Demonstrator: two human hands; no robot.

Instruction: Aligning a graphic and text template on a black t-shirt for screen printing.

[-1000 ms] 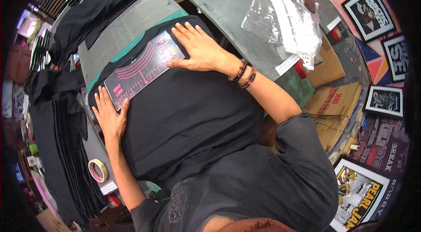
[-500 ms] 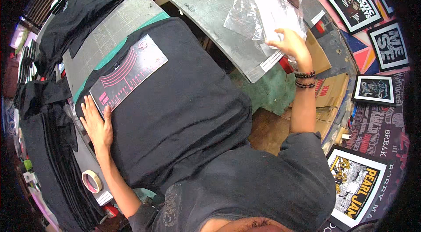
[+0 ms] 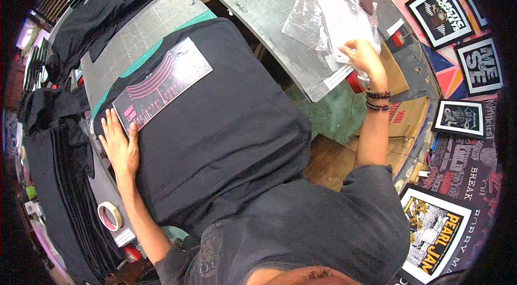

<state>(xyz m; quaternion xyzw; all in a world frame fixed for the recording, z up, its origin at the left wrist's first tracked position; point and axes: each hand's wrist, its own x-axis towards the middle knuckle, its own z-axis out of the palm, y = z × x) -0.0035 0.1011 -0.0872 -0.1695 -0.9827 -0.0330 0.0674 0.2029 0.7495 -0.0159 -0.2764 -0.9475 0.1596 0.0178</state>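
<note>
The left hand (image 3: pixel 121 148) lies flat, fingers spread, on the black cotton T-shirt (image 3: pixel 215 123) beside a clear rectangular alignment ruler (image 3: pixel 167 83). The right hand (image 3: pixel 363 56) seemingly pinches crinkled clear plastic bags (image 3: pixel 331 16) on the grey metal table (image 3: pixel 269 5).

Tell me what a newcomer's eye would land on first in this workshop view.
First comes the big black T-shirt spread flat in the middle, with a clear ruler-like guide bearing pink lines lying on its upper left part. The left hand presses flat on the shirt's left edge, while the right hand reaches out to the clear plastic bags on the grey board at upper right. Framed posters line the right side.
</note>
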